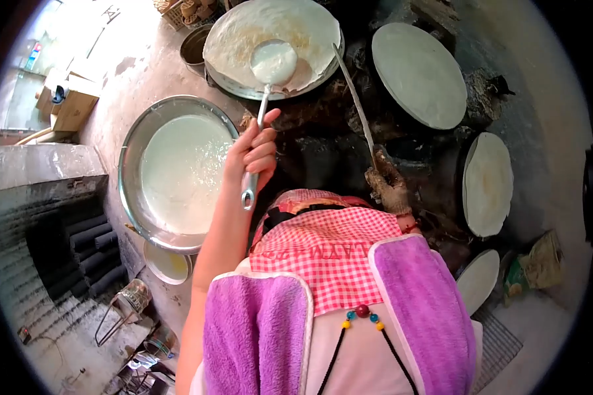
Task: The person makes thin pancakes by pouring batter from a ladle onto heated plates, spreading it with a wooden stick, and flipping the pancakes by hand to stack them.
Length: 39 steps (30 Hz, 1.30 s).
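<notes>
The left hand has its fingers curled around the handle of a metal ladle, the index finger lifted off it. White batter fills the ladle's bowl, which is over the near part of a round, browned flatbread; whether it touches cannot be told. The flatbread lies on a round griddle, its edge slightly uneven. The right hand, in a soiled work glove, closes around the lower end of a thin wooden stick, whose tip meets the flatbread's right edge. Left of the ladle sits a wide metal basin of white liquid; below it, a small bowl. Three more pale rounds curve down the right side.
</notes>
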Tool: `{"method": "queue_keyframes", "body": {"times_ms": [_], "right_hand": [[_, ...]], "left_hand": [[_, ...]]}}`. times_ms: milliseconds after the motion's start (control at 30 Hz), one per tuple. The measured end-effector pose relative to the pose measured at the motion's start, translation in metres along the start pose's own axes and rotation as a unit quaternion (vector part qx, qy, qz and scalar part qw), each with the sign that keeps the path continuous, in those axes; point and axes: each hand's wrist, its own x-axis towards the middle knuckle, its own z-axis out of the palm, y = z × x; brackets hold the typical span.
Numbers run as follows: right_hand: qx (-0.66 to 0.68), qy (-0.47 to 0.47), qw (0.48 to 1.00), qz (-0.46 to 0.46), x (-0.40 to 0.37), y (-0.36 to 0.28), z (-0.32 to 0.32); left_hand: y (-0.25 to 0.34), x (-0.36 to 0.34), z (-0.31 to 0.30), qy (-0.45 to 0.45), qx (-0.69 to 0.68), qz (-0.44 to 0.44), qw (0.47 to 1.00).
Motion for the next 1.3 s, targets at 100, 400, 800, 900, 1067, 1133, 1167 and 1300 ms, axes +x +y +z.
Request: {"method": "queue_keyframes", "body": {"times_ms": [100,400,800,900,1067,1133,1167,1300], "right_hand": [[-0.019,-0.032,0.996,-0.075,0.021,-0.019,-0.005],[-0.135,-0.124,0.976,-0.118,0.069,-0.043,-0.029],[-0.487,-0.168,0.829,-0.219,0.089,-0.063,0.004],[-0.497,-0.175,0.828,-0.195,0.077,-0.061,0.001],[-0.222,-0.215,0.944,-0.113,0.053,-0.034,-0.039],[-0.159,-0.203,0.966,-0.027,0.033,-0.041,-0.045],[-0.123,-0.232,0.952,-0.158,0.028,-0.044,-0.042],[-0.129,-0.263,0.884,-0.363,0.008,-0.088,-0.004]], "left_hand": [[-0.023,0.036,-0.02,0.014,0.03,0.039,0.999],[-0.072,0.081,-0.047,0.255,0.361,0.205,0.873],[-0.051,0.02,-0.037,0.073,0.049,0.21,0.974],[-0.047,0.01,-0.035,0.001,-0.013,0.186,0.982],[-0.048,-0.021,-0.006,0.002,-0.042,0.171,0.984],[-0.05,-0.044,0.011,0.0,-0.044,0.144,0.989],[-0.051,-0.056,0.02,-0.018,-0.041,0.146,0.988],[-0.05,-0.108,0.024,-0.011,0.057,0.21,0.976]]}}
